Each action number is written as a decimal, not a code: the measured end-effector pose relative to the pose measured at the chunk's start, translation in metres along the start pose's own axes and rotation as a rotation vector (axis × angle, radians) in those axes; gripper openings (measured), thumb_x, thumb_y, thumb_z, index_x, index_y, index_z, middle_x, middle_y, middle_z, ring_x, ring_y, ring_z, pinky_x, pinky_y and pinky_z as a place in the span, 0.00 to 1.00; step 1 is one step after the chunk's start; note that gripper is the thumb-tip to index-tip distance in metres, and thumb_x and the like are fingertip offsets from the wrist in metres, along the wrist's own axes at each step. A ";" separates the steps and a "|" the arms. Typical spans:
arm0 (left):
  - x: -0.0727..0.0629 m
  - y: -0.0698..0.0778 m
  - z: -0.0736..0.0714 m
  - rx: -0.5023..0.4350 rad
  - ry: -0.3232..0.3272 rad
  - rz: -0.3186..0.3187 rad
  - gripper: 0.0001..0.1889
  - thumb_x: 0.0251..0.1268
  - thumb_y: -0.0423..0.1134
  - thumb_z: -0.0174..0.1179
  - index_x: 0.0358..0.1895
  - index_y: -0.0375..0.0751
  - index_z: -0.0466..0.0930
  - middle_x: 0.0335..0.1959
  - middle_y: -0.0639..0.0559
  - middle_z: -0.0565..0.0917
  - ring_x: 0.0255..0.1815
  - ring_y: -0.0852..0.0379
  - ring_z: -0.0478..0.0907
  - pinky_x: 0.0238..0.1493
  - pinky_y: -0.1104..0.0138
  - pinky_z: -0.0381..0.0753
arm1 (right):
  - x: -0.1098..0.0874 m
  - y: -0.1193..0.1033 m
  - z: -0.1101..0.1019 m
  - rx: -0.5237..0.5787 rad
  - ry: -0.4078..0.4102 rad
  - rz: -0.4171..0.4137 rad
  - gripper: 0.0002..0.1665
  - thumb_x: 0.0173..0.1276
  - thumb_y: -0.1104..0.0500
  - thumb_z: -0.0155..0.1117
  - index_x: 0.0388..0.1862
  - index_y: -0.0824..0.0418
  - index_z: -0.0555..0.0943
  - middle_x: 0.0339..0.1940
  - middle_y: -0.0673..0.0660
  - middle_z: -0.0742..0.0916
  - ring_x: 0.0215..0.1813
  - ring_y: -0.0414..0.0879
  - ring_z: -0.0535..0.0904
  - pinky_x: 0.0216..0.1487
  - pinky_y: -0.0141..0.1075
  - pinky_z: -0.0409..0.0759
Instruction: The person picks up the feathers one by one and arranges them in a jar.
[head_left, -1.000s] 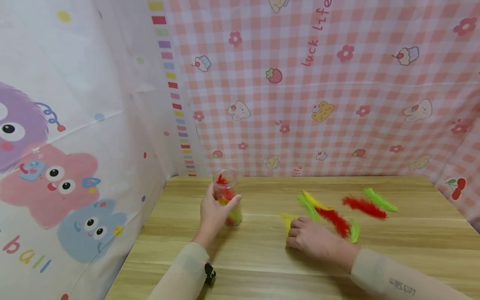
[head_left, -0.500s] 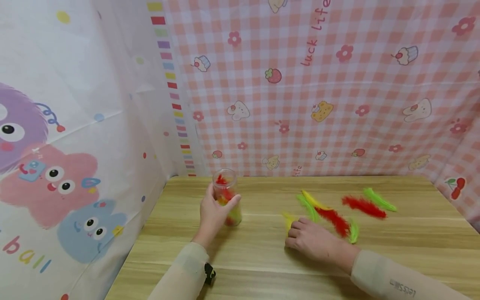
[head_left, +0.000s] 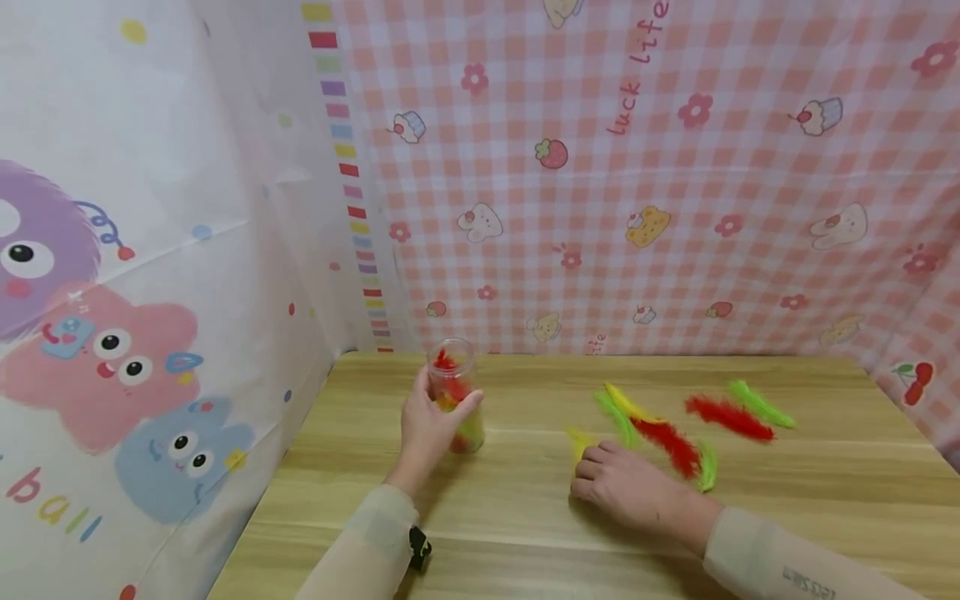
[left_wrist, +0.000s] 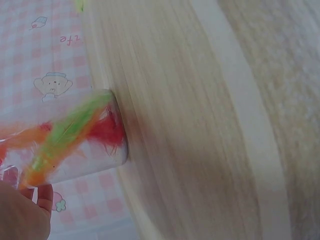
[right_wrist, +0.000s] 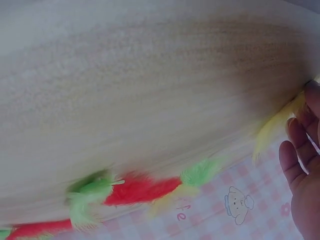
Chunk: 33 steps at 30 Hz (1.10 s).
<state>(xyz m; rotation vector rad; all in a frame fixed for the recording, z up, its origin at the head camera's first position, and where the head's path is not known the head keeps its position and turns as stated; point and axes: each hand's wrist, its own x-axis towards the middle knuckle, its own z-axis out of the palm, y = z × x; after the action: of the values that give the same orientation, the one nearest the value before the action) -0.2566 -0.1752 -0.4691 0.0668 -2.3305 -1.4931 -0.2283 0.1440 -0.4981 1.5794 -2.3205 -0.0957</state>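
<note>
My left hand [head_left: 429,421] grips a clear jar [head_left: 472,437] standing upright and lidless on the left of the table, fingers round its far side and thumb across the near side. Red, green, orange and yellow feathers fill part of it; in the left wrist view a green feather [left_wrist: 70,127] shows through the wall. On the tabletop, my right hand [head_left: 626,492] pinches a yellow feather [head_left: 580,442], its tip poking out past the fingers. The right wrist view shows that yellow feather [right_wrist: 272,127] running to the thumb and fingertip, partly hidden by the hand.
Right of the right hand lie loose feathers: a yellow one [head_left: 630,403], a green one [head_left: 618,417], a red one [head_left: 675,450], another green one [head_left: 708,467], then a red [head_left: 731,417] and a green feather [head_left: 760,403] farther right. A checked cloth [head_left: 525,250] hangs behind the table.
Almost nothing differs: the view shifts slightly with the head. Both hands stay in place, the left on the jar and the right at the yellow feather.
</note>
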 end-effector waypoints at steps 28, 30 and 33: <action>0.001 -0.002 0.001 0.011 0.029 0.025 0.36 0.57 0.51 0.83 0.65 0.47 0.76 0.53 0.46 0.90 0.52 0.47 0.86 0.58 0.48 0.86 | 0.042 0.013 -0.002 0.511 -0.172 1.038 0.37 0.70 0.42 0.76 0.65 0.67 0.79 0.50 0.60 0.90 0.43 0.47 0.85 0.53 0.50 0.88; 0.001 -0.001 0.002 0.012 0.031 0.025 0.35 0.56 0.51 0.83 0.64 0.46 0.76 0.52 0.46 0.90 0.51 0.48 0.87 0.57 0.49 0.86 | 0.050 0.015 0.001 0.563 -0.179 1.058 0.37 0.69 0.46 0.78 0.64 0.70 0.79 0.49 0.61 0.90 0.43 0.47 0.83 0.53 0.49 0.87; 0.001 -0.001 -0.001 0.017 0.018 0.030 0.35 0.56 0.51 0.83 0.63 0.45 0.76 0.51 0.45 0.91 0.50 0.49 0.87 0.55 0.51 0.86 | 0.065 0.015 0.001 0.619 -0.132 1.019 0.20 0.68 0.55 0.79 0.50 0.68 0.85 0.38 0.56 0.89 0.36 0.45 0.80 0.41 0.43 0.85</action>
<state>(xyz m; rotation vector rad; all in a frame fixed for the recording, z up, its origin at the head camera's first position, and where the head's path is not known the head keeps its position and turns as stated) -0.2570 -0.1766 -0.4692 0.0490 -2.3203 -1.4523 -0.2638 0.0900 -0.4800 0.3695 -3.1304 0.8314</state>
